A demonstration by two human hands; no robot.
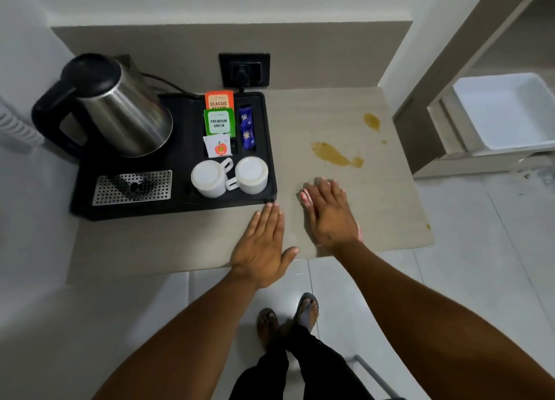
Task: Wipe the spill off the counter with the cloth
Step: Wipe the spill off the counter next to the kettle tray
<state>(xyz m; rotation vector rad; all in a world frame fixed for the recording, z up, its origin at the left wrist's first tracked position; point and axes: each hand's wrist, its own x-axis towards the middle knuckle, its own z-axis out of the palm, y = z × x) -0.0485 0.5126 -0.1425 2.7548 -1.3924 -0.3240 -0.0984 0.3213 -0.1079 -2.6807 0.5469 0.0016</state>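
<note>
An amber spill lies on the beige counter as a long puddle, a smaller patch farther back and a few drops near the right edge. My right hand presses flat on a pink-and-white cloth, which shows only at the fingertips and beside the wrist. The cloth sits just short of the long puddle. My left hand rests flat on the counter near the front edge, holding nothing, its fingertips close to the tray corner.
A black tray on the left holds a steel kettle, tea sachets and two upturned white cups. A wall socket is behind it. A white bin sits in a drawer to the right. The floor is tiled.
</note>
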